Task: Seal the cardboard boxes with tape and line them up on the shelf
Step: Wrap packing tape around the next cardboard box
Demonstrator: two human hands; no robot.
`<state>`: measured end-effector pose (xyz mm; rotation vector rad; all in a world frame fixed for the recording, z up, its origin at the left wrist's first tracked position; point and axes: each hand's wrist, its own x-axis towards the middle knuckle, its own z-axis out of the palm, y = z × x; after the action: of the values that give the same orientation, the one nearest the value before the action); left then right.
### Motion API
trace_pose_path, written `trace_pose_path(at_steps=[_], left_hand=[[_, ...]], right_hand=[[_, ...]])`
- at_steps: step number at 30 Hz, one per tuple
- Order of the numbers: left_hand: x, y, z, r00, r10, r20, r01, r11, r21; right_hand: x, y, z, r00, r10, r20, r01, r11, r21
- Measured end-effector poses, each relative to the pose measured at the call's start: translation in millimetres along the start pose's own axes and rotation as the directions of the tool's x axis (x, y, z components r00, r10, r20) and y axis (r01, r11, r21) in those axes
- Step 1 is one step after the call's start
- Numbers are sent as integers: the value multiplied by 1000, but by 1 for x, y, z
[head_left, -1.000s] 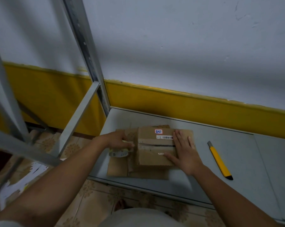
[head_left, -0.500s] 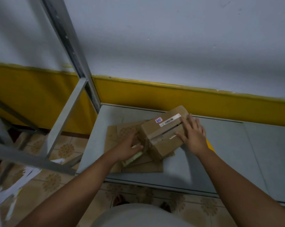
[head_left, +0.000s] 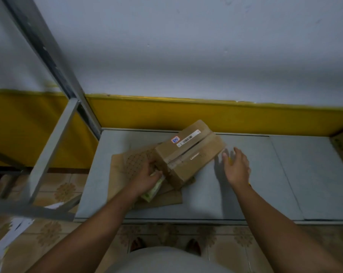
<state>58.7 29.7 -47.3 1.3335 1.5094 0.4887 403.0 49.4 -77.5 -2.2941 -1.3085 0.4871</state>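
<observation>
So the cardboard box (head_left: 188,154) sits on the grey shelf (head_left: 265,184), partly on some flat cardboard sheets (head_left: 125,166). Its long axis runs diagonally, near-left to far-right, seam up. The left hand (head_left: 147,176) has its fingers curled round the tape roll (head_left: 152,191) at the box's near-left end. The right hand (head_left: 235,168) is just beside the box, fingers spread, holding nothing.

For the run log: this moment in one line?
cardboard box: on flattened cardboard | left hand: grips tape roll | right hand: open, beside cardboard box
</observation>
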Motion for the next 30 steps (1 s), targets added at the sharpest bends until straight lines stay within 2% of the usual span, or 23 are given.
trace_pose_path(at_steps=[2, 5, 7, 12, 14, 16, 20, 22, 25, 28, 30], left_hand=[[3, -3, 0, 1000, -3, -9, 3, 1000, 6], [6, -9, 2, 999, -11, -36, 12, 1000, 14], [8, -10, 5, 999, -8, -48, 9, 1000, 21], [16, -15, 9, 999, -17, -46, 19, 999, 46], [15, -13, 7, 999, -7, -40, 10, 998, 64], [13, -8, 7, 999, 17, -37, -15, 999, 49], [4, 1, 4, 1000, 30, 8, -31, 997, 70], [4, -6, -1, 999, -9, 36, 6, 995, 100], [-3, -7, -11, 998, -19, 54, 15, 997, 71], [-8, -5, -17, 997, -8, 70, 4, 999, 52], [-8, -4, -18, 997, 8, 72, -12, 999, 47]], right_hand=[[0, 33, -9, 985, 173, -21, -174, 982, -66], [-9, 66, -16, 950, 276, 146, -232, 938, -259], [-15, 75, -18, 937, 283, 204, -213, 927, -308], [-19, 77, -15, 967, 214, 136, -163, 936, -314], [-19, 80, -10, 969, 205, 137, -166, 953, -255], [-22, 78, -8, 976, 185, 115, -177, 981, -76], [-40, 62, -23, 980, 191, 50, -197, 954, 225], [-60, 38, -37, 994, 111, 25, -113, 941, 319], [-103, -11, -59, 988, -142, 55, 118, 941, 317], [-144, -57, -67, 894, -360, 266, 273, 910, 312], [-159, -77, -57, 811, -416, 411, 351, 909, 227]])
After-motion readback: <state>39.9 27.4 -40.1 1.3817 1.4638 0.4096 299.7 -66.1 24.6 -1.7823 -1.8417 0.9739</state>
